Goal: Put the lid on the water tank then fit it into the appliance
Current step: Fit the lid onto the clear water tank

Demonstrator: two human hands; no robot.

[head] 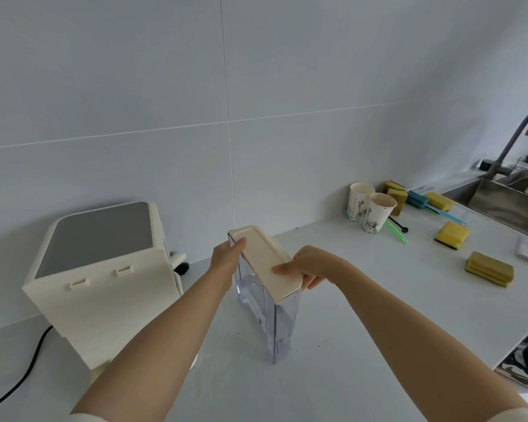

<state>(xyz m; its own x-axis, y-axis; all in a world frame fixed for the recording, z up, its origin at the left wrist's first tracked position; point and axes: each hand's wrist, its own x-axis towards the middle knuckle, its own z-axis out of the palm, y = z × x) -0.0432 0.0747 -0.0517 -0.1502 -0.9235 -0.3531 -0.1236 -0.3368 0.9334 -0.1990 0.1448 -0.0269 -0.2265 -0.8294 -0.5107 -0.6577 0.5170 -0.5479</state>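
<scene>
A clear, tall water tank (275,324) stands upright on the white counter (348,300) in the middle of the view. A cream lid (264,257) lies on top of it. My left hand (226,258) holds the lid's far left edge with the thumb on top. My right hand (308,268) grips the lid's near right end, thumb on top, fingers under the rim. The cream appliance (104,278) with a grey top stands to the left, its flat side with two slots facing the tank.
A black cable (28,370) runs from the appliance at the left. Two paper cups (369,208), several yellow sponges (451,234), brushes and a folded cloth lie at the back right. A steel sink (506,202) with a tap is at the far right.
</scene>
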